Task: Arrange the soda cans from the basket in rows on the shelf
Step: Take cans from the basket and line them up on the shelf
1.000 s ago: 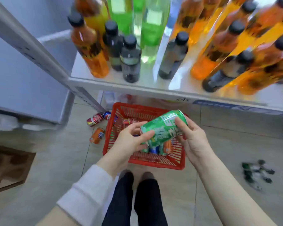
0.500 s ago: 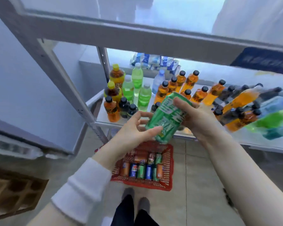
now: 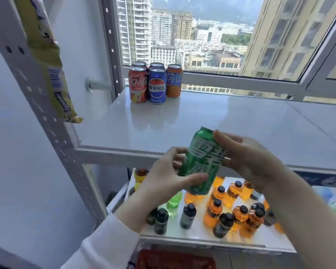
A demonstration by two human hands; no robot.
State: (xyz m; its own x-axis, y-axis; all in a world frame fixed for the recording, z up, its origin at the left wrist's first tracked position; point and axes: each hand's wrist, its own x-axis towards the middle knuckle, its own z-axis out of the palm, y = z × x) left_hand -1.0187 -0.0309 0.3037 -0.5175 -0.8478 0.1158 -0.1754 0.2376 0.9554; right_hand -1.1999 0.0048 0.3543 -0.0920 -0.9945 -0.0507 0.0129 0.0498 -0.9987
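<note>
The red basket is barely in shot, just a blurry strip chopped off by the bottom edge, so no telling what's in it. The yellow packet in the upper left is cut by the top edge too, and its print is too smeared to read. At the back left of the shelf, in the upper middle of the frame, a red can, a blue can and an orange can stand upright, packed side by side. Two more cans sit right behind them, but only their tops poke out. On the lower shelf there's a crowd of bottles, orange, dark and a green one. The ones toward the right are motion-blurred, and some are hidden behind the hands.

The green can is in the lower middle of the frame, held in front of the shelf's front edge and tipped slightly, top leaning right. It's well apart from the standing cans. Both hands are on it. The left hand, white sleeve at the wrist, has its thumb wrapped across the lower front and its fingers curled round the far side, mostly hidden by the can. The right hand grips the upper right side with one fingertip up by the rim. How its other fingers sit behind the can I can't tell.
</note>
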